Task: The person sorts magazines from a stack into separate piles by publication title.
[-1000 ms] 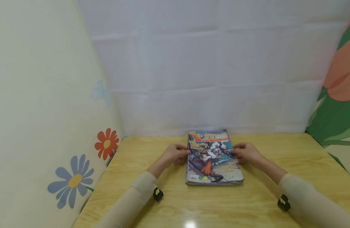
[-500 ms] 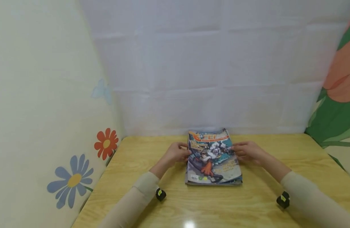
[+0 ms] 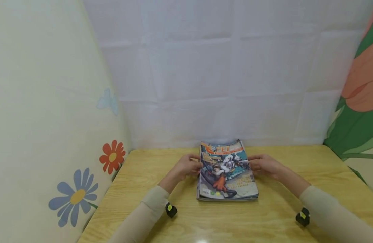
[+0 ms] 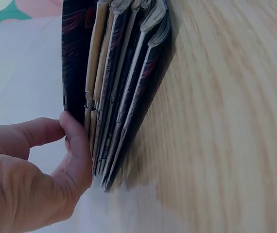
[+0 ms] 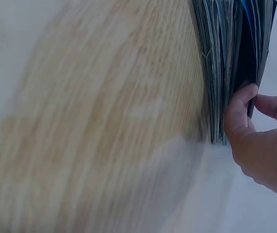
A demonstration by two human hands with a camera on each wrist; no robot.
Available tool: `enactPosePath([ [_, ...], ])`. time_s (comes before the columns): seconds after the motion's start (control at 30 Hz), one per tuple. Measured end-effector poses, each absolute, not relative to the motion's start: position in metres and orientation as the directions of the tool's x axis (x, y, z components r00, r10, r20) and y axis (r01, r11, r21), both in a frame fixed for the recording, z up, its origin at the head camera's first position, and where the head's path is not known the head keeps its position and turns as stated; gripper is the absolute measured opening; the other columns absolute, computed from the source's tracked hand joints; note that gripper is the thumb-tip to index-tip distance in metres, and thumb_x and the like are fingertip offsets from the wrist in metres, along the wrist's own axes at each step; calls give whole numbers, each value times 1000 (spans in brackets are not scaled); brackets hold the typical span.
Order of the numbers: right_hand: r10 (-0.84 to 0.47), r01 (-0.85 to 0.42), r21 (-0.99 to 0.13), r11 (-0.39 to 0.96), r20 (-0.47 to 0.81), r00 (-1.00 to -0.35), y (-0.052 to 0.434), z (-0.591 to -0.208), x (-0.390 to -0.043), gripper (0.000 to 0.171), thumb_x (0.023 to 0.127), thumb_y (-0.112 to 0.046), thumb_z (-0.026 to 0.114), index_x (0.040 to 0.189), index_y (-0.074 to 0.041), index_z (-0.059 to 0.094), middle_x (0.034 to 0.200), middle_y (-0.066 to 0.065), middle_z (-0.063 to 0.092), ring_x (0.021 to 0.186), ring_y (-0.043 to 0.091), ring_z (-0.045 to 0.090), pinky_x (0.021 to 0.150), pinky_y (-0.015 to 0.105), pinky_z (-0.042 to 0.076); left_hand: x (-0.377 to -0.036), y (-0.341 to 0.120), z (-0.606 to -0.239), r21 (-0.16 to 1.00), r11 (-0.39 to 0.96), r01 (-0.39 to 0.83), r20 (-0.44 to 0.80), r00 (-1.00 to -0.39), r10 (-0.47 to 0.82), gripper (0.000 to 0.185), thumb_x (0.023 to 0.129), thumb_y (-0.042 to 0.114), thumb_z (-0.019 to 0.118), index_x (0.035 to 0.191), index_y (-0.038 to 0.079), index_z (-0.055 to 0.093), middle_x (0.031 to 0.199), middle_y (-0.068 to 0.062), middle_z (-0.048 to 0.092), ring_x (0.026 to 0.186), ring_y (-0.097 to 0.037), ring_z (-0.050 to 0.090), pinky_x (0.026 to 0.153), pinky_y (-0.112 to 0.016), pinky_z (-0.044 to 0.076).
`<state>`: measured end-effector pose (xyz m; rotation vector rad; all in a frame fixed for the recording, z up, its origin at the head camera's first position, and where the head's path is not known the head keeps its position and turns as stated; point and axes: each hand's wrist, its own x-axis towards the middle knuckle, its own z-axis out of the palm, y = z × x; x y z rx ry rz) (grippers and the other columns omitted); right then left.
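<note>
A stack of magazines lies on the wooden table [image 3: 162,216], with a colourful comic-style cover on the top magazine [image 3: 227,172]. My left hand [image 3: 188,166] is at the stack's left side, where its thumb and finger pinch the top magazine's spine edge. Several stapled spines [image 4: 124,97] show below it in the left wrist view. Across from it, my right hand [image 3: 263,165] pinches the top magazine's right edge, thumb above and finger underneath. In the right wrist view a dark gap separates the held top pages [image 5: 262,43] from the lower magazines [image 5: 216,73].
A white cloth backdrop [image 3: 180,77] hangs right behind the stack's far end. Walls with painted flowers stand at the left [image 3: 78,196] and right [image 3: 364,125]. Black devices [image 3: 171,210] sit at both wrists.
Both hands keep their places at the stack's sides. The top magazine's near right corner has shifted slightly left, and the head view has tilted a little.
</note>
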<state>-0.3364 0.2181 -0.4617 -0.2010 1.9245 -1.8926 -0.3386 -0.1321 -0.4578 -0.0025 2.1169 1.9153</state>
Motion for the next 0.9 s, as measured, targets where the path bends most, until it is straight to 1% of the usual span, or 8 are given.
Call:
enactPosePath([
  [0.07,-397,190,-980,53,-196,-897,218,-462,-337,59,97,4,50,146,24,23,72,-2,52,65,5,51,70,26,55,-339,-133,-458,975,110,-195,-213,-958,190,47,90,-4,70,133,-8,53,104,-18,63,73,-18,64,65,-28,59],
  [0.17,-393,187,-981,57,-195,-899,218,-461,-336,60,97,4,51,146,24,23,79,0,57,68,6,53,71,26,56,-339,-134,-457,975,102,-199,-215,-958,192,47,90,-4,70,133,-8,53,105,-18,64,74,-18,65,66,-28,59],
  [0.27,-372,192,-980,57,-199,-907,218,-458,-335,60,96,5,52,147,23,24,90,5,63,72,9,57,73,28,57,-339,-135,-455,974,97,-203,-219,-956,195,47,89,-4,70,133,-7,53,107,-19,64,76,-19,66,70,-31,60],
  [0.33,-365,185,-981,54,-192,-911,219,-456,-335,60,96,5,51,147,23,25,97,7,65,74,9,58,74,29,57,-340,-135,-452,975,96,-201,-217,-956,198,48,89,-3,70,134,-7,53,108,-19,64,78,-20,66,73,-33,60],
  [0.43,-361,179,-983,38,-180,-915,220,-451,-335,59,97,6,50,147,22,25,97,7,64,74,9,57,74,29,56,-342,-133,-447,978,87,-187,-202,-957,207,48,89,-3,70,134,-6,53,109,-19,63,81,-21,66,76,-35,60],
  [0.53,-372,170,-985,27,-167,-913,224,-446,-336,58,97,5,50,147,22,25,96,5,65,76,10,59,75,30,56,-343,-131,-441,981,78,-176,-189,-959,212,48,90,-3,70,135,-6,53,107,-18,64,82,-21,66,74,-33,60],
  [0.7,-377,163,-986,35,-164,-912,238,-437,-335,55,101,3,49,148,20,26,101,3,71,90,15,68,83,34,56,-346,-120,-434,986,61,-158,-168,-958,231,49,91,1,71,137,-4,54,104,-18,66,81,-21,66,74,-32,60],
  [0.9,-380,156,-986,66,-169,-909,255,-426,-336,56,103,-1,49,151,16,25,103,1,71,96,16,67,86,36,55,-348,-106,-427,988,40,-146,-151,-959,238,51,91,3,72,139,-1,55,102,-18,67,75,-19,66,71,-34,61],
])
